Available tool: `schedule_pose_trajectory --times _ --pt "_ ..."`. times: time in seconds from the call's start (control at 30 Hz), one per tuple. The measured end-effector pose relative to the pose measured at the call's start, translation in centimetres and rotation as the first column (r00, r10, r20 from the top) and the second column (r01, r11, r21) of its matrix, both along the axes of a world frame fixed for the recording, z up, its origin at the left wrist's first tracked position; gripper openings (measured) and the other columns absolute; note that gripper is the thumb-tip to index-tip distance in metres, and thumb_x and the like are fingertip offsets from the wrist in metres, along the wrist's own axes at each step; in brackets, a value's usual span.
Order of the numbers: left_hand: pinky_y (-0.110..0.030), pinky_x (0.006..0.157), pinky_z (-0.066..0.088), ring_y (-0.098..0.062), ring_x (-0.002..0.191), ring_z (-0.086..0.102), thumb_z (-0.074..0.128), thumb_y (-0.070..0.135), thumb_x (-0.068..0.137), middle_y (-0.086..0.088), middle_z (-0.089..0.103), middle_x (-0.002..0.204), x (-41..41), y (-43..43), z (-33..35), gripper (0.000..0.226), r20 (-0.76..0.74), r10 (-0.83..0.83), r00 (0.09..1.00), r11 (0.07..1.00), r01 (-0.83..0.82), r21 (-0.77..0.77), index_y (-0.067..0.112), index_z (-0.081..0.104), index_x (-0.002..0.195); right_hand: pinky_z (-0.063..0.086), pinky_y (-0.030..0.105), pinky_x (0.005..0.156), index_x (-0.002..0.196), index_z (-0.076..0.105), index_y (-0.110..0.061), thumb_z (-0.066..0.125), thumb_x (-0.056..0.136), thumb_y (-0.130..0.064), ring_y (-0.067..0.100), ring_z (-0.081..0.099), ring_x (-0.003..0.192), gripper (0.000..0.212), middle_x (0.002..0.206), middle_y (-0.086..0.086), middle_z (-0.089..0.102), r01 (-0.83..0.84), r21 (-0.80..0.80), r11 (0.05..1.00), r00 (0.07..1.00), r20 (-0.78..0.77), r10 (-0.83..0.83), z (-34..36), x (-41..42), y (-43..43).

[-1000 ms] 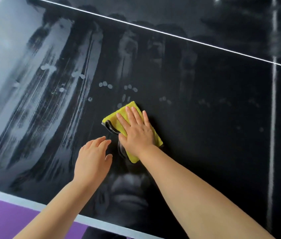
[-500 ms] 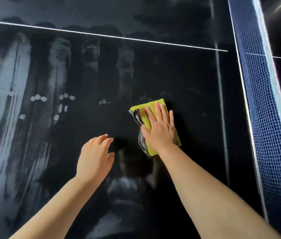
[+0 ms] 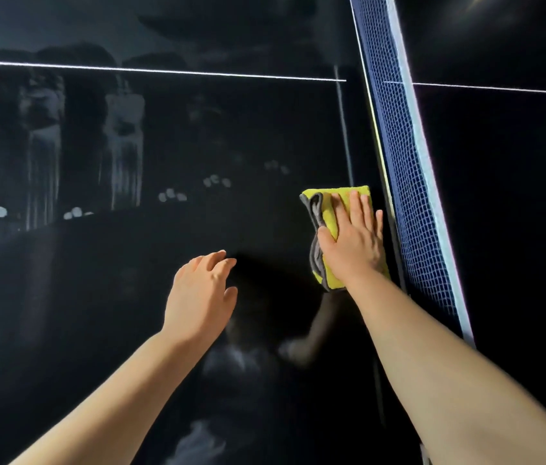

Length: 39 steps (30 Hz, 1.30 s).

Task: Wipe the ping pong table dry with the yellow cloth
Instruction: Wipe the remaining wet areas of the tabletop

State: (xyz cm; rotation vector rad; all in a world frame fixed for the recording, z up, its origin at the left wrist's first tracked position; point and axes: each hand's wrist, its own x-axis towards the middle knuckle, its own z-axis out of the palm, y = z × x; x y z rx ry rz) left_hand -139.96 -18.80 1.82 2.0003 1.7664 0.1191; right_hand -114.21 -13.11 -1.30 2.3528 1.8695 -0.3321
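Note:
A folded yellow cloth [image 3: 328, 211] with a grey edge lies flat on the dark ping pong table [image 3: 198, 135], right beside the net. My right hand [image 3: 353, 241] presses on it with straight, spread fingers. My left hand [image 3: 201, 293] is to the left of the cloth with relaxed fingers, holding nothing; whether it touches the table is unclear. Small water drops [image 3: 171, 195] sit in a row on the surface left of the cloth, and pale wet streaks [image 3: 124, 152] run down the far left part.
The blue net [image 3: 405, 182] with a white top band crosses the table diagonally just right of the cloth. A white centre line [image 3: 164, 71] runs across the table. The other table half [image 3: 516, 196] lies beyond the net.
My right hand has slid the cloth to the right until it is next to the net. My left hand followed to the right. The view panned right too.

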Motion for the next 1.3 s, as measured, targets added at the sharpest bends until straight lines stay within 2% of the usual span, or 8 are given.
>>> schedule_pose_trajectory --times 0.2,0.33,0.43,0.7,0.97,1.13,1.23,1.3 --pt "-0.041 0.1 0.041 -0.026 0.117 0.054 0.072 0.015 0.074 -0.004 0.058 0.13 -1.4 0.1 -0.5 0.047 0.008 0.03 1.0 1.0 -0.03 -0.005 0.014 0.063 0.121 -0.008 0.044 0.122 0.157 0.001 -0.03 0.028 0.099 -0.05 0.019 -0.013 0.151 0.068 0.165 0.004 -0.01 0.217 0.022 0.976 0.976 0.014 -0.218 0.0 2.3 1.4" --pt "-0.04 0.101 0.041 -0.025 0.118 0.053 0.072 0.015 0.075 -0.004 0.058 0.131 -4.9 0.2 -0.7 0.047 0.01 0.079 0.997 0.997 -0.079 -0.019 0.014 0.063 0.121 -0.012 0.045 0.12 0.157 -0.004 -0.03 0.029 0.099 -0.055 0.024 -0.015 0.151 0.071 0.164 0.008 -0.01 0.36 -0.015 0.933 0.933 0.011 -0.36 0.3 -1.8 2.0" --pt "-0.04 0.099 0.042 -0.026 0.117 0.054 0.072 0.014 0.074 -0.004 0.059 0.129 -8.2 0.7 -1.0 0.047 0.014 0.087 0.996 0.996 -0.086 -0.021 0.014 0.064 0.12 -0.011 0.047 0.12 0.157 -0.003 -0.029 0.031 0.098 -0.055 0.026 -0.014 0.151 0.072 0.164 0.01 -0.009 0.352 -0.013 0.936 0.936 0.024 -0.351 0.2 -6.8 2.8" --pt "-0.043 0.097 0.042 -0.029 0.116 0.055 0.074 0.015 0.074 -0.006 0.059 0.129 -19.9 1.7 -0.3 0.046 -0.03 0.176 0.984 0.984 -0.177 -0.021 0.012 0.064 0.119 -0.016 0.048 0.119 0.156 -0.007 -0.028 0.029 0.097 -0.055 0.028 -0.016 0.15 0.075 0.164 0.012 -0.012 0.08 -0.011 0.997 0.996 0.048 -0.08 -0.5 -24.8 4.9" --pt "-0.047 0.098 0.041 -0.033 0.117 0.054 0.076 0.014 0.074 -0.01 0.06 0.126 -30.7 2.2 -0.4 0.046 -0.085 0.331 0.94 0.943 -0.333 -0.002 0.009 0.065 0.119 -0.015 0.052 0.118 0.155 -0.011 -0.026 0.028 0.097 -0.057 0.03 -0.021 0.149 0.076 0.163 0.013 -0.017 -0.219 -0.031 0.975 0.976 -0.001 0.219 -0.8 -40.5 6.3" --pt "-0.047 0.101 0.037 -0.033 0.121 0.051 0.074 0.015 0.076 -0.009 0.057 0.13 -33.7 2.2 -0.5 0.047 -0.095 0.391 0.915 0.92 -0.393 0.001 0.011 0.063 0.122 -0.012 0.054 0.118 0.156 -0.007 -0.029 0.029 0.098 -0.057 0.031 -0.022 0.148 0.074 0.163 0.012 -0.017 -0.502 -0.052 0.863 0.864 -0.064 0.499 -1.0 -47.8 6.5" --pt "-0.046 0.104 0.034 -0.031 0.125 0.045 0.071 0.018 0.079 -0.007 0.053 0.135 -34.0 2.2 -0.5 0.049 -0.108 0.406 0.907 0.912 -0.409 -0.009 0.014 0.059 0.126 -0.01 0.052 0.119 0.156 -0.002 -0.033 0.033 0.098 -0.053 0.027 -0.018 0.15 0.071 0.164 0.008 -0.013 -0.668 -0.035 0.743 0.743 -0.095 0.663 -1.2 -48.4 7.3" --pt "-0.044 0.106 0.031 -0.029 0.128 0.042 0.068 0.02 0.081 -0.005 0.051 0.138 -33.5 2.5 -0.5 0.049 -0.118 0.411 0.904 0.91 -0.415 -0.014 0.016 0.057 0.129 -0.01 0.049 0.12 0.156 0.001 -0.035 0.035 0.098 -0.049 0.023 -0.016 0.15 0.069 0.165 0.004 -0.01 -0.708 -0.011 0.706 0.702 -0.116 0.702 -1.3 -47.3 8.1"
